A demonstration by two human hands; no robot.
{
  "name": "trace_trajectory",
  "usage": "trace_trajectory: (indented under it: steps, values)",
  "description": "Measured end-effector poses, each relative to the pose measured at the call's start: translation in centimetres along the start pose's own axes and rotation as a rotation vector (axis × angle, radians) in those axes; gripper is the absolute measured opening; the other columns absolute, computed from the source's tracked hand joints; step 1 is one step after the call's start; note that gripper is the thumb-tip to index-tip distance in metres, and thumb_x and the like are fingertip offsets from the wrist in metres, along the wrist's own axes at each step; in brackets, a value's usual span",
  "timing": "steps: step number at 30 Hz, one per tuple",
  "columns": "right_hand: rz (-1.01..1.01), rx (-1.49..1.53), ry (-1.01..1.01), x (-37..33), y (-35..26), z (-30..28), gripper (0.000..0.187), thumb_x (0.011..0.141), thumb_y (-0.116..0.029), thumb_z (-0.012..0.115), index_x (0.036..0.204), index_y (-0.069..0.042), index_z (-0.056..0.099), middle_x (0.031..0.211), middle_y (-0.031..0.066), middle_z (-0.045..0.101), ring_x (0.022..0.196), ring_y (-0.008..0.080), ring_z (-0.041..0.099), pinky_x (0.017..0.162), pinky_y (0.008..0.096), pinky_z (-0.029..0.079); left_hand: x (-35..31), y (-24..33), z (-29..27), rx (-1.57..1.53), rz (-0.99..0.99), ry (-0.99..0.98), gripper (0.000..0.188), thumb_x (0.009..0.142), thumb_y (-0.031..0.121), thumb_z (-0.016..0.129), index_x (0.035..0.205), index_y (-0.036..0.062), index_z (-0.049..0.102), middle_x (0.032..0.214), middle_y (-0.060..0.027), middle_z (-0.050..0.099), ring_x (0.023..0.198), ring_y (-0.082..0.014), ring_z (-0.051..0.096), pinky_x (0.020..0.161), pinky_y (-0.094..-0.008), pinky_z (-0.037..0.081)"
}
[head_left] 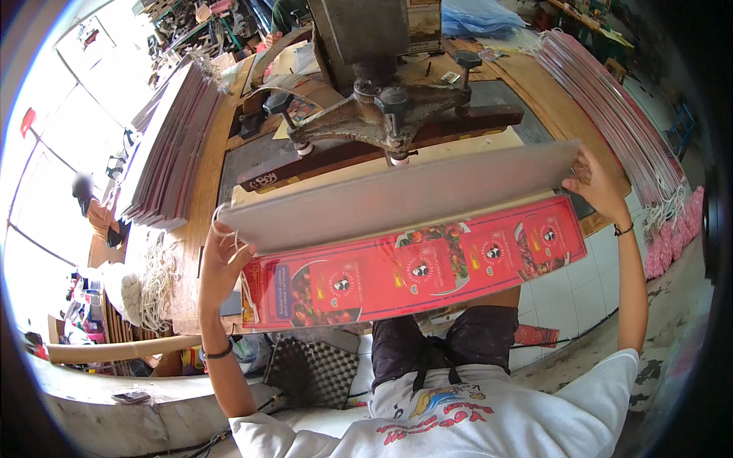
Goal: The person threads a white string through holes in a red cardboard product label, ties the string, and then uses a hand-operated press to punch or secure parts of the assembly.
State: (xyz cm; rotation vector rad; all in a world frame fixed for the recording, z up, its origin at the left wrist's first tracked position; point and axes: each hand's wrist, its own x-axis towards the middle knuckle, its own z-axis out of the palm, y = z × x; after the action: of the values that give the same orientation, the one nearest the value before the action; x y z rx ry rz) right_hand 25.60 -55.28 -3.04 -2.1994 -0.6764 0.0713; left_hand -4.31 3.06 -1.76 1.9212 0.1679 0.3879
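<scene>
A long folded strip stretches between my hands, tilted up to the right. Its nearer part is a glossy red printed panel (382,275) with food pictures. The farther part is a plain grey flap (412,191), standing up along the fold. My left hand (221,263) grips the strip's left end, thumb near the red panel, with white cord by the fingers. My right hand (599,183) pinches the upper right corner of the grey flap. Just beyond the strip, a metal press head (382,114) with several screw feet stands over a dark bar (321,159).
Stacks of similar corded strips lie at the left (172,145) and right (611,114) of the wooden table (187,267). Blue plastic sheets (481,17) lie at the back. Another person (99,214) is at the far left. A phone (130,398) rests on the ledge at lower left.
</scene>
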Motion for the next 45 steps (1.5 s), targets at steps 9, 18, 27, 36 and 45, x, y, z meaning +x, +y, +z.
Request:
trace_trajectory:
  steps: [9,18,27,36,45]
  values:
    - [0.016,-0.141,0.341,-5.7,-2.0,0.7,0.058,0.099,-0.027,0.052,0.148,-0.006,0.028,0.144,0.0142,0.042,0.135,0.0249,0.039,0.108,0.0372,0.034,-9.0,-2.3,-1.0,0.368,0.087,0.364,0.073,0.092,0.037,0.062,0.146,-0.0002,0.03,0.138,-0.0183,0.045,0.133,-0.0271,0.04,0.111,-0.0418,0.031]
    - [0.125,0.016,0.496,-12.8,-2.8,8.7,0.058,0.103,-0.045,0.034,0.145,-0.005,0.037,0.143,0.0146,0.045,0.136,0.0242,0.037,0.114,0.0384,0.025,-14.8,-2.0,11.1,0.538,0.074,0.674,0.087,0.084,0.054,0.064,0.144,-0.0005,0.034,0.149,-0.0211,0.035,0.14,-0.0345,0.03,0.114,-0.0459,0.02]
    - [0.108,-0.074,0.599,-10.1,-1.0,8.9,0.046,0.103,-0.028,0.042,0.14,-0.001,0.043,0.142,0.0148,0.047,0.132,0.0241,0.042,0.109,0.0376,0.032,-14.9,-1.9,11.1,0.478,-0.022,0.725,0.065,0.088,0.015,0.066,0.143,-0.0009,0.036,0.146,-0.0163,0.039,0.137,-0.0275,0.033,0.113,-0.0422,0.026]
    - [0.308,0.217,0.899,-19.5,5.6,20.4,0.041,0.102,-0.018,0.041,0.137,0.004,0.039,0.143,0.0176,0.042,0.131,0.0295,0.042,0.113,0.0423,0.027,-22.4,-7.9,22.8,0.389,-0.249,0.402,0.081,0.083,0.034,0.069,0.141,-0.0029,0.025,0.145,-0.0282,0.025,0.134,-0.0417,0.027,0.11,-0.0513,0.022]
    - [0.265,-0.417,0.184,-18.3,2.0,28.0,0.083,0.078,-0.04,0.075,0.138,0.002,0.036,0.142,0.0282,0.035,0.131,0.0461,0.032,0.107,0.0521,0.029,-18.9,-16.3,29.1,0.631,-0.142,0.032,0.064,0.084,0.048,0.063,0.137,0.0142,0.047,0.134,-0.0266,0.044,0.125,-0.0475,0.04,0.1,-0.0577,0.034]
